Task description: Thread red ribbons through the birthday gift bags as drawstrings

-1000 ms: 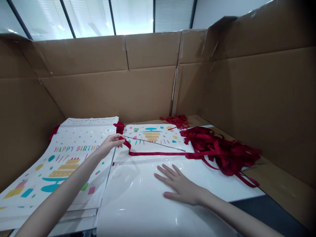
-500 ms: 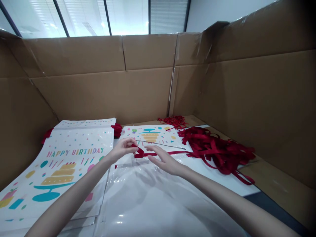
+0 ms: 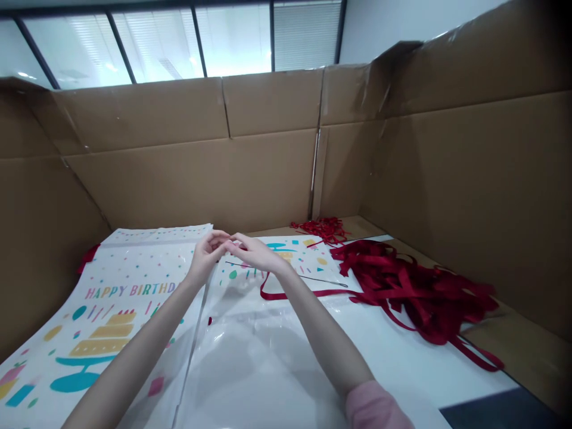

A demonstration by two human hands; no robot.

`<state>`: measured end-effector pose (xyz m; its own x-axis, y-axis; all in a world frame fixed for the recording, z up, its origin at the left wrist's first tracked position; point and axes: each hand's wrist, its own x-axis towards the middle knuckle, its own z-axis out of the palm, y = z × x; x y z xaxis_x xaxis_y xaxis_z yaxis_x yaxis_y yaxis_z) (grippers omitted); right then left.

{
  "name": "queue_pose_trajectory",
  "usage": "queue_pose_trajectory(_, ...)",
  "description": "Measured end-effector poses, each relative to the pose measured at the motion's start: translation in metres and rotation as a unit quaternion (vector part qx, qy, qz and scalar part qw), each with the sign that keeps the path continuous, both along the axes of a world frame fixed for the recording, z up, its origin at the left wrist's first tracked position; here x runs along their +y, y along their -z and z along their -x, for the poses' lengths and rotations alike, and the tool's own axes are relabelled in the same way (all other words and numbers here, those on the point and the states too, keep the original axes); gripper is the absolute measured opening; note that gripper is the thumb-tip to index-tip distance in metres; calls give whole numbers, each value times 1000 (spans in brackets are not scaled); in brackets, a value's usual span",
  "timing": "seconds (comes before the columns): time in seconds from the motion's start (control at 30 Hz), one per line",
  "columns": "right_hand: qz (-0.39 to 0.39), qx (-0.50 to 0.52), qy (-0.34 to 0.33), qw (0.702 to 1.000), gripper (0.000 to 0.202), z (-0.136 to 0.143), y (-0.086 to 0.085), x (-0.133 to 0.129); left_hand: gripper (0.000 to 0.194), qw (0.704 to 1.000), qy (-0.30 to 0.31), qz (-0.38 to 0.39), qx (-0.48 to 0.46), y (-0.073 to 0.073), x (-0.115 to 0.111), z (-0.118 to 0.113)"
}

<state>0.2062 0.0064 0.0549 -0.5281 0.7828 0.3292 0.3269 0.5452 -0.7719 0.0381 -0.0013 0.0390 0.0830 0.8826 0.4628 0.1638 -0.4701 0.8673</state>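
My left hand (image 3: 207, 255) is curled, its fingertips meeting those of my right hand (image 3: 257, 252) over the boundary between two stacks of printed bags. Both hands are closed in a pinch around the end of a red ribbon (image 3: 286, 295), mostly hidden by the fingers. The ribbon loops down beneath my right wrist and runs to a tangled red ribbon pile (image 3: 402, 286) on the right. A long thin dark needle (image 3: 324, 280) with an eye at its right end lies across the bag (image 3: 328, 253) under my right forearm.
A stack of "Happy Birthday" bags (image 3: 129, 262) lies left, with a red bundle (image 3: 88, 258) at its far edge. Thin red strips (image 3: 324, 228) sit at the back. Cardboard walls (image 3: 179, 179) enclose the surface. A small red piece (image 3: 210, 320) lies on the glossy white plastic.
Both hands have moved away from me; my right hand has come left to meet my left and its fingers have closed. The ribbon has been drawn along with them. The view has shifted slightly.
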Motion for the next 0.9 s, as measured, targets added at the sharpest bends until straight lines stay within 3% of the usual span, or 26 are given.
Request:
queue_pose_trajectory(0.07, -2, -7, 15, 1000, 31, -15, 0, 13, 30, 999, -8, 5, 32, 15, 18, 3)
queue_pose_trajectory(0.13, -1, -21, 37, 999, 33, -30, 4, 25, 30, 992, -10, 15, 125, 41, 37, 5)
queue_pose_trajectory(0.27, 13, 24, 65, 998, 34, -56, 10, 43, 24, 950, -8, -6, 313, 94, 64, -1)
queue_pose_trajectory(0.4, 26, 72, 56, 996, 35, -71, 5, 45, 13, 902, 16, -47, 428, 114, 78, -14)
queue_pose_trajectory(0.5, 50, 57, 9, 997, 36, -79, -1, 41, 9, 887, 29, -45, 458, 115, 83, -23)
queue_pose_trajectory(0.67, 77, 65, -51, 994, 39, -86, -9, 32, 12, 895, -7, -22, 446, 102, 78, -34)
queue_pose_trajectory(0.8, 84, 97, -53, 990, 41, -86, -13, 27, 12, 910, -77, -29, 406, 70, 57, -32)
queue_pose_trajectory(0.9, 91, 114, -54, 988, 42, -84, -16, 24, 13, 913, -115, -45, 389, 42, 28, -16)
